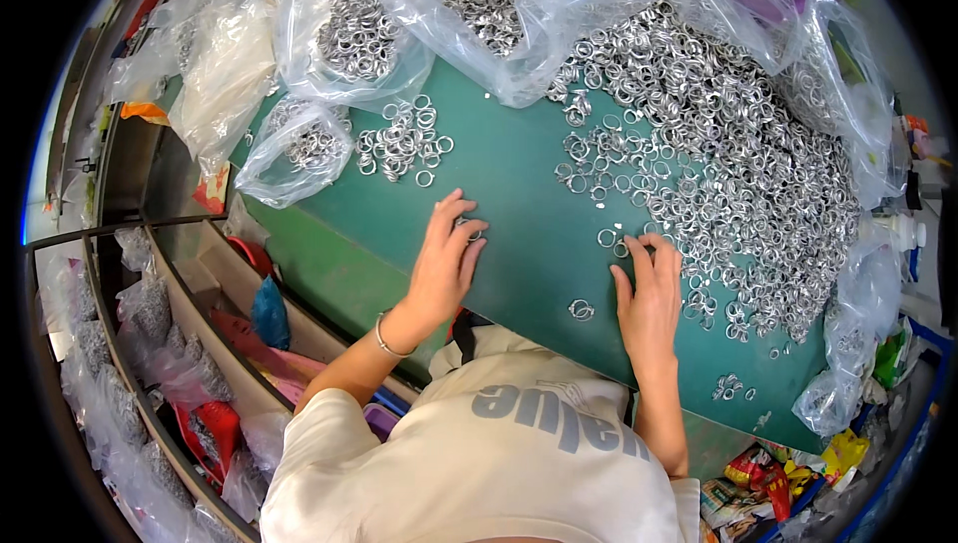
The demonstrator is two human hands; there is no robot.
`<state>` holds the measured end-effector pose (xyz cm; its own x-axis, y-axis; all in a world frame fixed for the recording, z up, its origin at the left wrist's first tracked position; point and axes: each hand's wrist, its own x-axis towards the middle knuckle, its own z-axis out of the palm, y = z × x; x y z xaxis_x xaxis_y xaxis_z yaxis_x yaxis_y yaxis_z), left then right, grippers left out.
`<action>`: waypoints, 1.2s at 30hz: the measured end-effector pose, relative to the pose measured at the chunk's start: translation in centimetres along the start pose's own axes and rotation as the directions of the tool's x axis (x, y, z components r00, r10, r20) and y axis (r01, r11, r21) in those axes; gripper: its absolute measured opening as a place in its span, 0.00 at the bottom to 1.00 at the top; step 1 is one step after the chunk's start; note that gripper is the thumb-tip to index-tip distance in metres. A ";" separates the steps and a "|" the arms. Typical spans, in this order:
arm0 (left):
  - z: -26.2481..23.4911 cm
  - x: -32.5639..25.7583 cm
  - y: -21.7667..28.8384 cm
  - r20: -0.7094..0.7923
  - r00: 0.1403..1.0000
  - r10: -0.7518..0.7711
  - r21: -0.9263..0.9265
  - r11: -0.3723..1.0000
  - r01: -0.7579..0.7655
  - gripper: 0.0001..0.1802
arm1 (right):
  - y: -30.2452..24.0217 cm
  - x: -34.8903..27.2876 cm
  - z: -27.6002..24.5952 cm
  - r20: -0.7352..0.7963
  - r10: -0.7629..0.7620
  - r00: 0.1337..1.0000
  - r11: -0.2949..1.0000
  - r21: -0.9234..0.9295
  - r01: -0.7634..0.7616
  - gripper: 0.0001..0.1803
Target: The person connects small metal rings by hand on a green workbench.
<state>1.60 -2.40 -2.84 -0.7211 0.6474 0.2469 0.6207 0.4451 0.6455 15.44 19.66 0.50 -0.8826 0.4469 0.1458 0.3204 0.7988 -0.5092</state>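
Note:
Over the green tabletop (519,204), my left hand (442,256) is curled, with a silver metal ring (474,234) between its fingers and thumb. My right hand (651,298) hovers at the near edge of a large heap of silver rings (738,164). Its thumb and fingers are apart, and its index fingertip is by a loose ring (621,250). Another ring (606,238) lies just beyond that fingertip. Between my hands, nearer my body, a few rings (581,310) lie together. Beyond my left hand is a small group of rings (404,142).
Clear plastic bags of rings (359,39) line the far side, with a smaller bag (299,149) at the left. Divided bins (205,273) holding bagged parts stand left. Coloured packets (763,478) fill a container at the lower right. A small ring cluster (728,386) lies near the right front edge.

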 end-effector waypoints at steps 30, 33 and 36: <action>-3.5 2.1 0.0 -0.155 0.941 -0.301 -0.206 0.941 0.267 0.09 | -7.4 3.4 6.0 0.336 -0.192 0.922 0.842 0.540 -0.021 0.12; -4.0 0.8 -1.7 -0.260 0.922 -0.287 -0.108 0.957 0.268 0.08 | -7.4 3.7 6.1 0.369 -0.175 0.913 0.821 0.566 -0.072 0.16; -4.4 -1.0 -2.9 -0.312 0.903 -0.295 0.044 0.945 0.323 0.09 | -8.0 3.6 6.2 0.312 -0.150 0.938 0.846 0.532 -0.041 0.19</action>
<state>-0.88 -7.02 -1.82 -0.9303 0.2602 0.2586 0.3668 0.6571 0.6586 7.58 12.35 -0.12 -0.9834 0.1738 -0.0512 0.1246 0.4433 -0.8877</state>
